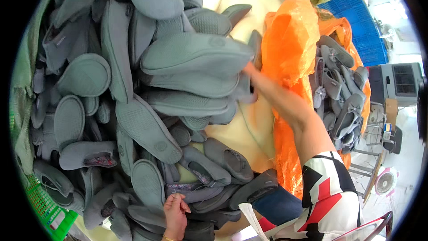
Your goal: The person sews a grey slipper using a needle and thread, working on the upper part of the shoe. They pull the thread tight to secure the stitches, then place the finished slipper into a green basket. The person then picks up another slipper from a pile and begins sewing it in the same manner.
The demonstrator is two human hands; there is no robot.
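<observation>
A large heap of grey slippers (pixel 149 127) with textured soles lies before me on a pale yellow surface. My right arm reaches across to a stack at the heap's right side. There my right hand (pixel 250 68), blurred and partly hidden, is closed on the near end of a grey slipper (pixel 194 53) lying sole up. More sole-up slippers lie right beneath it. My left hand (pixel 175 214) is low in the middle, fingers curled in with nothing visible in them. It is next to an upturned slipper (pixel 148 183) and an open-topped slipper (pixel 194 193) with patterned lining.
An orange plastic sack (pixel 290 44) stands right of the heap; behind it are grey slippers with bows (pixel 350 107). Green crates (pixel 53 207) border the left. Blue crates (pixel 354 22), a grey machine (pixel 403 82) and a pink-and-white fan (pixel 385 181) are at the far right.
</observation>
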